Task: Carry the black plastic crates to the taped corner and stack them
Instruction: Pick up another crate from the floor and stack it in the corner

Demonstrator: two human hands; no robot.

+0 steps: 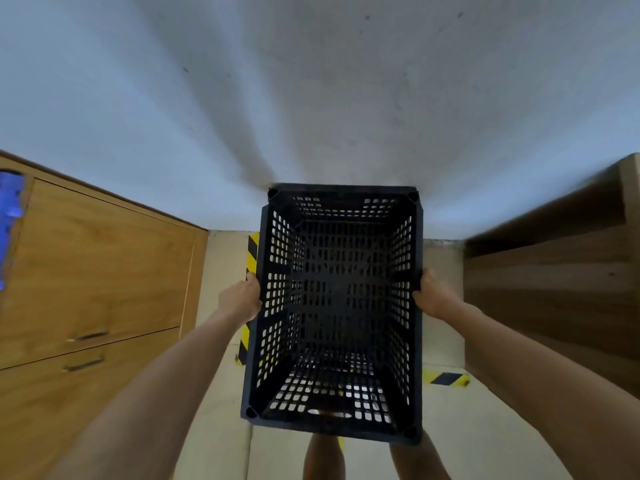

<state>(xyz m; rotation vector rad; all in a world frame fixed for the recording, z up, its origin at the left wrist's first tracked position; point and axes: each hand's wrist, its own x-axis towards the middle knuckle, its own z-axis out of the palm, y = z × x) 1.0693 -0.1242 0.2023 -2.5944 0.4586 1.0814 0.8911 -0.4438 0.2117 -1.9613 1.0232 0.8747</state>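
Both hands, the left hand (242, 299) and right hand (434, 294), are gripping opposite long sides of one black crate (337, 306), holding it above the floor's yellow-black tape (252, 252) near the wall.

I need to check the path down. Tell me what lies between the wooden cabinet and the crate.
In the head view, the left hand grips the black crate there; below it lie pale floor and a yellow-black tape strip, beside the wooden cabinet.

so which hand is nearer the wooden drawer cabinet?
Left. The left hand grips the black crate on the side facing the wooden drawer cabinet; the right hand grips the crate's opposite side, farther from it.
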